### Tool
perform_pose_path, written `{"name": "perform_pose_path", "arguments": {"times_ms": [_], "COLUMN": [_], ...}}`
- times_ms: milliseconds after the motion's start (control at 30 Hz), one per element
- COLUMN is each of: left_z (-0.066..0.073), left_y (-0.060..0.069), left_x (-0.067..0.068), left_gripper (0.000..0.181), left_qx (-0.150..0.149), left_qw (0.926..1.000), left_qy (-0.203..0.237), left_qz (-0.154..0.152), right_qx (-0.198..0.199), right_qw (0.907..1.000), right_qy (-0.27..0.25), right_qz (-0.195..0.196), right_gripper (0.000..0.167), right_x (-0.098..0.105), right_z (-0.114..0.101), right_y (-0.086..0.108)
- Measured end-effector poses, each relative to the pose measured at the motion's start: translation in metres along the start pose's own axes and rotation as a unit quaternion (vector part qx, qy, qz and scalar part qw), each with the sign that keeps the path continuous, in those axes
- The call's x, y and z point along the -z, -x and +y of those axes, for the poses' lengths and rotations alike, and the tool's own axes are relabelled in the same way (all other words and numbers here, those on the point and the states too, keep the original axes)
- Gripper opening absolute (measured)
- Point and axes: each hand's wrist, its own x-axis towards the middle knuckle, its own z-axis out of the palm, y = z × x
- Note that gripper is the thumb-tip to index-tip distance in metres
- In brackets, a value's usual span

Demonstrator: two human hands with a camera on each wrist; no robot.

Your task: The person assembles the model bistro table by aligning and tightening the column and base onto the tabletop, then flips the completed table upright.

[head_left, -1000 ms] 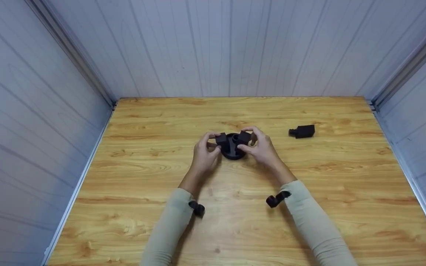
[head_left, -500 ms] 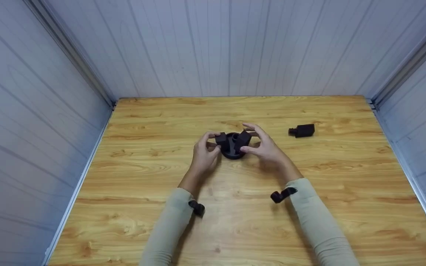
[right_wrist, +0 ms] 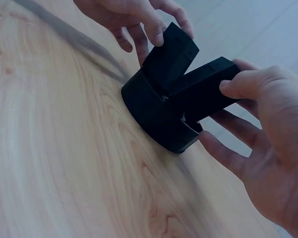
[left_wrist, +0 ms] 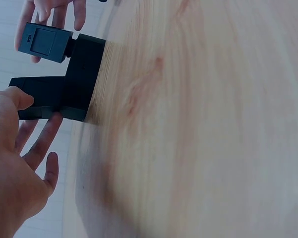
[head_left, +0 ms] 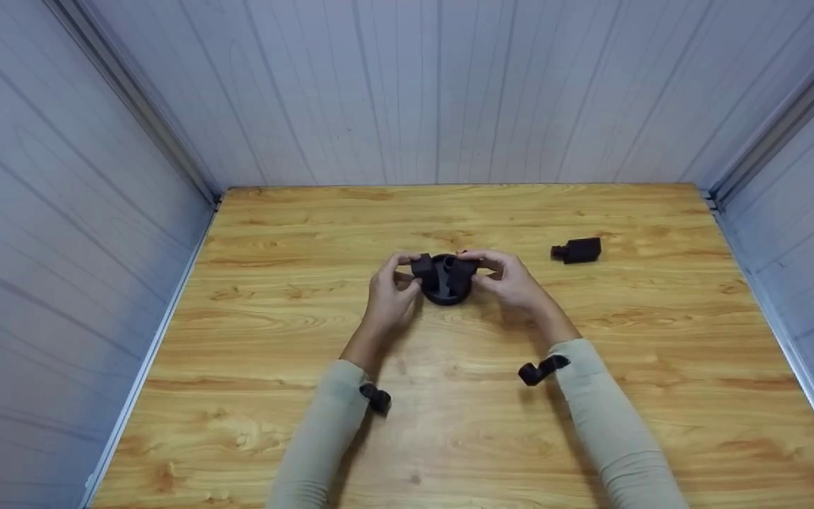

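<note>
The black round dish [head_left: 445,301] sits on the wooden table [head_left: 449,410] with its hollow side up, at 12 o'clock from me. 2 black blocks rise from it: the left block [head_left: 422,266] at about the dish's 10 o'clock, the right block [head_left: 463,271] at about its 2. Inside, near 12 o'clock, I see 1 small ring [head_left: 449,262] between them. The right block leans outward, and from my left wrist its narrow neck [left_wrist: 69,47] meets the dish; how deep it sits I can't tell.

My left hand [head_left: 391,290] pinches the left block between thumb and fingers. My right hand [head_left: 511,283] pinches the right block likewise, 1 lower fingertip right by the dish's rim; whether it touches, I can't tell.

That makes 1 dish and 3 blocks. The 3rd, the loose block [head_left: 582,250], lies on its side between 2 and 3 o'clock from the dish, well apart, knobbed end towards 9. I wear 2 pale sleeves [head_left: 319,442], each with 1 black mount [head_left: 376,400].
</note>
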Motion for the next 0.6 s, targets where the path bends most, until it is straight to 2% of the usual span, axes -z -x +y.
{"name": "perform_pose_path", "arguments": {"times_ms": [200,333,600], "left_z": [-0.001,-0.001,0.0], "left_y": [-0.001,0.0,0.0], "left_x": [0.0,0.001,0.0], "left_gripper": [0.039,0.039,0.038], "left_qx": [-0.003,-0.004,0.006], "left_qw": [1.0,1.0,1.0], "left_qy": [0.005,0.006,0.002], "left_qz": [0.0,0.003,-0.003], "right_qx": [0.0,-0.005,-0.013], "right_qw": [0.9998,0.9985,0.9952], "right_qy": [0.001,0.028,0.069], "right_qz": [0.02,0.047,0.068], "right_gripper": [0.04,0.041,0.052], "right_x": [-0.004,-0.009,-0.023], "right_z": [0.001,0.001,0.004], "right_y": [-0.002,-0.001,0.005]}}
